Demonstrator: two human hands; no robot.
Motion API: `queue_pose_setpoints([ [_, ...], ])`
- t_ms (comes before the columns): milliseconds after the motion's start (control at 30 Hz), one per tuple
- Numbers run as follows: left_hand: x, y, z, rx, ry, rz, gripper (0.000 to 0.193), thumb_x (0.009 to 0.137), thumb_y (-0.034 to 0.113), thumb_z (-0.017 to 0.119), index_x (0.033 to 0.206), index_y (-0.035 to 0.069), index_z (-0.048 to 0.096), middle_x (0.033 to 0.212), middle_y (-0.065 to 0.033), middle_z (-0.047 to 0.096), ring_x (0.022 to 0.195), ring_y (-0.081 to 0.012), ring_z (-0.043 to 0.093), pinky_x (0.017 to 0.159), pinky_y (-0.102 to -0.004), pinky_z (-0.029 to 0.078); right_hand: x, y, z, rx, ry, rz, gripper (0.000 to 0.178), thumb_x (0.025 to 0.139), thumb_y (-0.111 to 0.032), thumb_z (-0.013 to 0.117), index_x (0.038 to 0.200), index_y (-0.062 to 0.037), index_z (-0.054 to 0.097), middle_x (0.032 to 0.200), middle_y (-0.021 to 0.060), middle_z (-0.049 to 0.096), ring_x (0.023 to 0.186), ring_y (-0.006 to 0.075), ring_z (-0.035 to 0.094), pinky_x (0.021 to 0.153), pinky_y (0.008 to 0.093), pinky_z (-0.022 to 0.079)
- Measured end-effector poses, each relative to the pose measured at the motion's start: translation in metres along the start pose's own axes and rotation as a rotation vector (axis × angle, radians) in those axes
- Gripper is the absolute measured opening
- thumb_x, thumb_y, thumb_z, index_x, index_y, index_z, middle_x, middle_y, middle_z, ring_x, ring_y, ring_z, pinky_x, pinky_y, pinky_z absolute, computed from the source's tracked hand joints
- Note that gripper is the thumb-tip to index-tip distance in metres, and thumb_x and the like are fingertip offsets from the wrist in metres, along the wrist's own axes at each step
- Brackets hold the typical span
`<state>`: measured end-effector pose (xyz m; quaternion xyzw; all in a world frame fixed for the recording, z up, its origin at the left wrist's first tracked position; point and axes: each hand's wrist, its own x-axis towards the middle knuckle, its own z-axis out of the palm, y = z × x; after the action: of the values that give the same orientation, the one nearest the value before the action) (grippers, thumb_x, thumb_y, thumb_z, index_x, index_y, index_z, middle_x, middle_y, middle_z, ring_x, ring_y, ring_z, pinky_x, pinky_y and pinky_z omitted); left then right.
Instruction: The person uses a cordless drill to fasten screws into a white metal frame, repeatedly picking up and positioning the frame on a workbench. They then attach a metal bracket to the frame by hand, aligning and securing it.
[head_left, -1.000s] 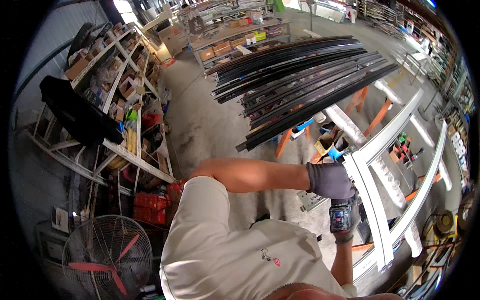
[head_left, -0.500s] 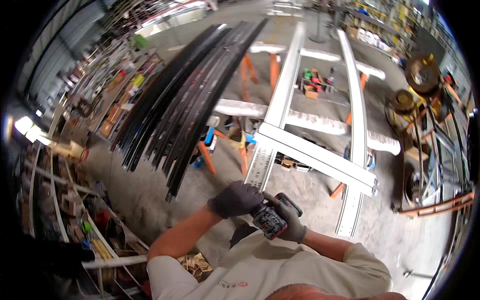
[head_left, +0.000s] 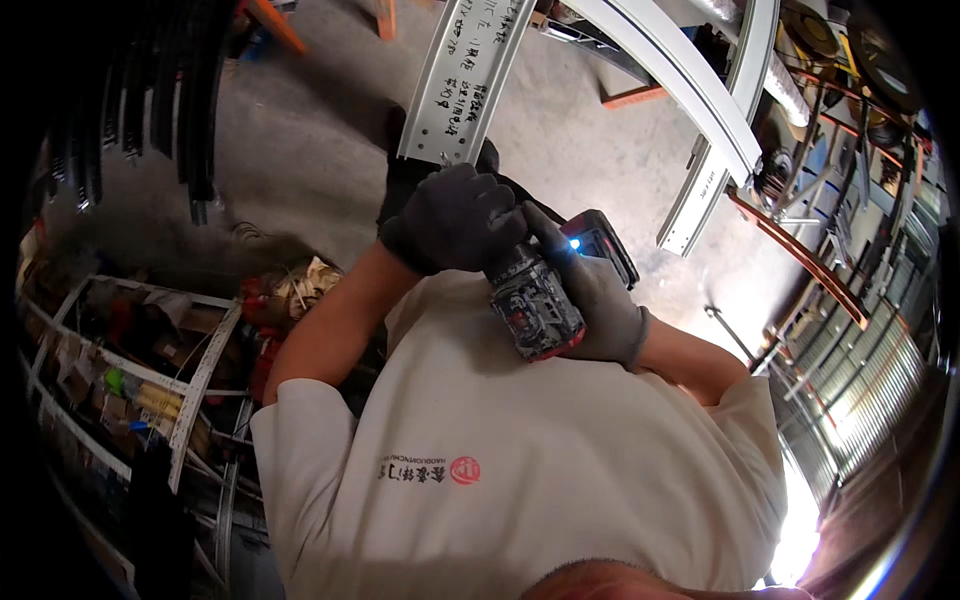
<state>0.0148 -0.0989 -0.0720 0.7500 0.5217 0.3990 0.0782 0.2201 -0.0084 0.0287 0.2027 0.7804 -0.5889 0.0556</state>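
Note:
My left hand (head_left: 455,220), in a dark glove, is closed around the nose of a cordless drill (head_left: 537,308). A thin metal tip shows just beyond its knuckles, at the near end of a white metal profile (head_left: 460,85) with handwriting and small holes. The fingers hide the drill's chuck, and I cannot tell whether the tip touches the profile. My gloved right hand (head_left: 605,305) is wrapped around the drill's handle. A small bluish light glows beside the battery. The drill lies crosswise before my shirt, its worn rear end toward me.
A white crosspiece (head_left: 690,80) runs to the right, over a second white profile (head_left: 693,215). Dark long bars (head_left: 140,110) hang at the upper left. A cluttered metal rack (head_left: 205,380) stands low on the left. An orange bar (head_left: 805,262) and metal framework are at the right.
The view has tipped down toward my body, so the profile's near end looks larger and higher up. Both hands stay on the drill. The small light now shows.

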Motion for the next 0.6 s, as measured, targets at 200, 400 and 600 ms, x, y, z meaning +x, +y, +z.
queue_pose_setpoints([
  [200,-0.025,-0.051,0.003,-0.236,0.091,-0.094,0.010,0.079,0.018,0.069,0.080,0.014,0.060,0.076,-0.0032,0.057,0.072,-0.0214,0.061,0.061,-0.0346,0.049,0.060,-0.031,0.015,0.022,-0.026,0.311,0.104,0.079,-0.019,0.082,0.162,-0.0017,0.022,0.126,0.0200,0.068,0.107,0.0364,0.071,0.099,0.0408,0.053],
  [400,-0.048,-0.102,-0.005,-0.015,0.113,-0.616,0.043,0.082,0.013,0.078,0.123,0.006,0.066,0.115,-0.0129,0.066,0.105,-0.0325,0.064,0.095,-0.0434,0.051,0.085,-0.026,0.025,0.081,0.212,0.458,0.092,0.078,-0.005,0.082,0.157,-0.0008,0.035,0.120,0.0125,0.071,0.106,0.0242,0.070,0.097,0.0355,0.052],
  [600,-0.093,-0.143,0.023,-0.805,0.047,-1.445,0.065,0.090,0.038,0.080,0.136,-0.003,0.057,0.125,-0.0179,0.067,0.108,-0.0274,0.066,0.094,-0.0386,0.053,0.114,-0.013,0.003,0.167,0.028,0.590,0.068,0.078,0.001,0.076,0.144,-0.0050,0.057,0.123,0.0128,0.071,0.110,0.0214,0.067,0.098,0.0354,0.052],
])
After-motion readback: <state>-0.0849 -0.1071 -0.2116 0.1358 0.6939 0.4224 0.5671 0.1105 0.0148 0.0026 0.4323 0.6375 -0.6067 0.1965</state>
